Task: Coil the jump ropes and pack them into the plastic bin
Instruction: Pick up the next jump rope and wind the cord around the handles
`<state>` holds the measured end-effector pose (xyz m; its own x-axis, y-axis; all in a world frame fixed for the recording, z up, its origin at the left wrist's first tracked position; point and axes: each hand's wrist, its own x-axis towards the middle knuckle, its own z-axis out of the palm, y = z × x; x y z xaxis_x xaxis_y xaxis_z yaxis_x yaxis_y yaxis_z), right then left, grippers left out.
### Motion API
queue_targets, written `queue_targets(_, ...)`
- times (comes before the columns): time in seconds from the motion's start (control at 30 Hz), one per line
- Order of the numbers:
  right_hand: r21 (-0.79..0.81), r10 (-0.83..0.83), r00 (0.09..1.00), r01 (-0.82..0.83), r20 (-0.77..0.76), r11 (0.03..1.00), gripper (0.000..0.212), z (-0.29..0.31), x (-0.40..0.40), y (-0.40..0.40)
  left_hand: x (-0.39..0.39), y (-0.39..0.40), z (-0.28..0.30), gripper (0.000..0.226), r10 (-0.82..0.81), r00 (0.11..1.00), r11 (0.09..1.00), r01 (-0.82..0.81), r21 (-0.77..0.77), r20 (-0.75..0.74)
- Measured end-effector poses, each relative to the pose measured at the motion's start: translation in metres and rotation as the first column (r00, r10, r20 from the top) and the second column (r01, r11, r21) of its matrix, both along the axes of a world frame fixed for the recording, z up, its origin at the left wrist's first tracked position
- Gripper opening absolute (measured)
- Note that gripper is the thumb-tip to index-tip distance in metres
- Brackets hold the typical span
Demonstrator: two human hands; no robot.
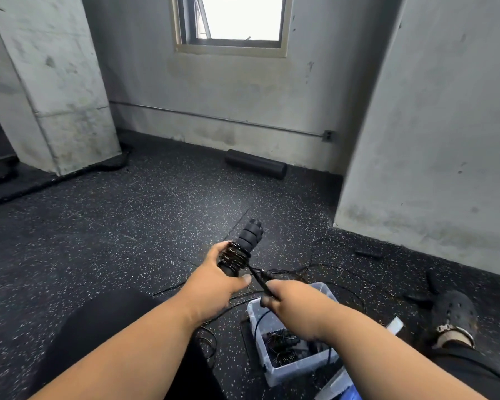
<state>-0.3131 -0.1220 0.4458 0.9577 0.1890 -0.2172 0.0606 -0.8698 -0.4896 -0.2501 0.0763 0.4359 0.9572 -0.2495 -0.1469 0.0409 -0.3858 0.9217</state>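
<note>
My left hand grips a pair of black jump rope handles held together, pointing up and away from me. Thin black rope is wound in tight coils around their lower part. My right hand pinches the free strand of that rope just right of the coils, pulled taut. The rest of the rope trails in loose loops on the floor. Below my right forearm stands the clear plastic bin, with coiled black ropes inside it.
The floor is black speckled rubber. A black foam roller lies by the far wall under the window. Another black handle lies near the right wall. My shoe and leg sit right of the bin, and a bin lid leans at the bottom.
</note>
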Motion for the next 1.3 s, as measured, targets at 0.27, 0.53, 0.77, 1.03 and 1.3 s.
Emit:
queue_targets(0.27,-0.257,0.067,0.967,-0.002,0.245,0.966,0.039,0.056,-0.003,-0.005,0.000,0.003,0.002,0.083,-0.175,0.962,0.862,0.047,0.504,0.209)
queue_targets(0.53,-0.294,0.197,0.965,-0.140,0.173,0.945,0.023,0.096,0.000,-0.012,-0.011,-0.008,-0.001,0.075,-0.522,0.798,0.748,0.257,0.612,0.302)
queue_targets(0.77,0.552,-0.032,0.998,0.054,-0.050,0.832,0.028,0.049,0.030,-0.057,-0.018,-0.009,-0.001,0.082,-0.535,0.767,0.821,0.371,0.434,0.356)
queue_targets(1.03,0.628,-0.234,0.965,0.256,-0.119,0.735,0.032,-0.008,0.019,-0.036,-0.018,-0.017,-0.008,0.073,-0.192,0.946,0.981,0.186,0.048,0.262)
queue_targets(1.3,-0.137,0.021,0.982,0.005,0.189,0.991,0.029,0.029,0.004,-0.005,0.008,-0.010,-0.015,0.073,-0.212,0.931,0.826,0.008,0.563,0.298)
